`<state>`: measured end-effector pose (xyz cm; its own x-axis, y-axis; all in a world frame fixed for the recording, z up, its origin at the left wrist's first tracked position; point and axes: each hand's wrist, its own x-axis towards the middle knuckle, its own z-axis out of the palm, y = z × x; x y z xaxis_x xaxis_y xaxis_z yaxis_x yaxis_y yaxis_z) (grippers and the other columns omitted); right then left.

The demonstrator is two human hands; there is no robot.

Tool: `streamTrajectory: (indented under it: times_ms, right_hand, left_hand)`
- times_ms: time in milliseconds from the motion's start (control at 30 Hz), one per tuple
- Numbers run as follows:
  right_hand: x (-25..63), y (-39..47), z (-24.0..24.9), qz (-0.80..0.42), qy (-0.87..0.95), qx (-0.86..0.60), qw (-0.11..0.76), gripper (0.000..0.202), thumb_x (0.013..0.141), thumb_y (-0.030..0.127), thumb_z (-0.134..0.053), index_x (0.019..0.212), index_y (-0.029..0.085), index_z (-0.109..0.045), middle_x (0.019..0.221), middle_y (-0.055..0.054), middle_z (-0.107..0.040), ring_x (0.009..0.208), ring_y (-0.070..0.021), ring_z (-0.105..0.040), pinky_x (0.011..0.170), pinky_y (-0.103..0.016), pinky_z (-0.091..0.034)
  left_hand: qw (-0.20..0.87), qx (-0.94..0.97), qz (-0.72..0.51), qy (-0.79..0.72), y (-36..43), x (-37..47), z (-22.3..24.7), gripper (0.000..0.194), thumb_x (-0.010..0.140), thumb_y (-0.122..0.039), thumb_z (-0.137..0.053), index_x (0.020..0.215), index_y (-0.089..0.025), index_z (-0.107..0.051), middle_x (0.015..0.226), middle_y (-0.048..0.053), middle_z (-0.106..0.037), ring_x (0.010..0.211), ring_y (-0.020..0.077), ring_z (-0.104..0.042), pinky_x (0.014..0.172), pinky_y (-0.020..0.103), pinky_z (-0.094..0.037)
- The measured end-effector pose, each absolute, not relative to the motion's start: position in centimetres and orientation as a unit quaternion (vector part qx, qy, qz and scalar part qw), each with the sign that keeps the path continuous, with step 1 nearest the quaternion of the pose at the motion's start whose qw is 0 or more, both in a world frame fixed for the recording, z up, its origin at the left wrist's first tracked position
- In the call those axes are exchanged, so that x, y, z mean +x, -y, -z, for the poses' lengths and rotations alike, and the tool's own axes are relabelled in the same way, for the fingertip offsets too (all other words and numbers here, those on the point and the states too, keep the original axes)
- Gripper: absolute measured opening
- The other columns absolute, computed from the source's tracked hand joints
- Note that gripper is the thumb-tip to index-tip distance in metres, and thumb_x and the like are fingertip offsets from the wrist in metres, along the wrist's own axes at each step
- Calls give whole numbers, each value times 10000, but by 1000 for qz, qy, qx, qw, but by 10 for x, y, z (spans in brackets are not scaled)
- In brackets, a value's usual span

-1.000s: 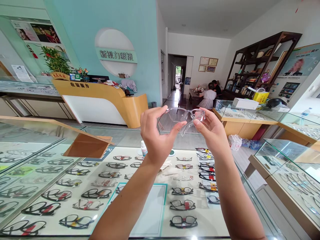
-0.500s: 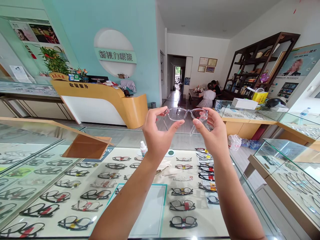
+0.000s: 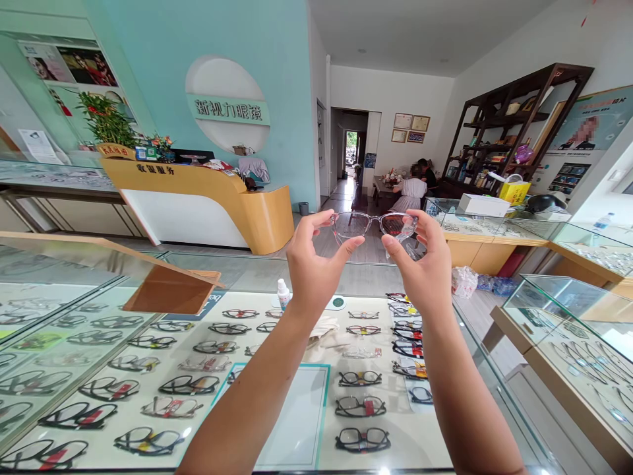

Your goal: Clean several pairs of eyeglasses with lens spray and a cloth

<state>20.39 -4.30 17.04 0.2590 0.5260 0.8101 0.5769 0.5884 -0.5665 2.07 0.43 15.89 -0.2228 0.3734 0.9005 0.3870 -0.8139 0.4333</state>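
Observation:
A pair of eyeglasses [image 3: 374, 220] with a clear, see-through frame is held up above the glass counter, lenses side by side. My left hand [image 3: 318, 254] is closed on its left end, thumb below and fingers above. At the other end my right hand [image 3: 418, 254] grips the frame the same way. Below my arms lie rows of spectacles, such as a black pair [image 3: 362, 439]. A small white bottle [image 3: 283, 293] stands behind my left wrist, and a pale cloth [image 3: 324, 328] lies between my forearms.
A teal-edged white mat [image 3: 291, 422] lies on the near glass display counter [image 3: 420, 448]. To the left is a tilted brown wooden board [image 3: 165, 290]. More glass cases [image 3: 578, 356] stand on the right. Beyond are a curved reception desk [image 3: 198, 204] and a seated person [image 3: 412, 188].
Both hands have shifted slightly to the right with the eyeglasses. The glasses have turned a little, so their temples now show less below the lenses.

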Motion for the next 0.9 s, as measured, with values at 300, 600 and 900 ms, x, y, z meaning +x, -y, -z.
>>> streamTrajectory:
  times_ms: [300, 600, 900]
  right_hand:
    - [203, 42, -170, 29, 603, -463, 649, 513, 931, 518, -774, 1373, 298, -637, 1346, -100, -720, 1242, -295, -677, 1093, -548, -528]
    - [203, 42, -170, 2, 600, -473, 646, 502, 926, 538, -775, 1352, 299, -659, 1331, -105, -741, 1231, -298, -688, 1099, -568, -529]
    - [205, 39, -168, -30, 614, -469, 634, 522, 940, 549, -757, 1387, 302, -648, 1388, -123, -726, 1277, -313, -685, 1134, -598, -518]
  left_hand:
    - [-24, -627, 710, 320, -1, 21, -160, 546, 842, -533, -906, 1247, -246, -679, 1178, 85, -797, 1084, 258, -762, 967, 464, -577]
    - [-12, -621, 712, 329, 0, 21, -161, 550, 828, -576, -902, 1209, -245, -683, 1114, 67, -790, 999, 242, -749, 906, 439, -556]
    - [34, -618, 717, 322, 1, 21, -161, 552, 820, -529, -924, 1224, -240, -684, 1120, 63, -775, 1017, 238, -734, 894, 416, -562]
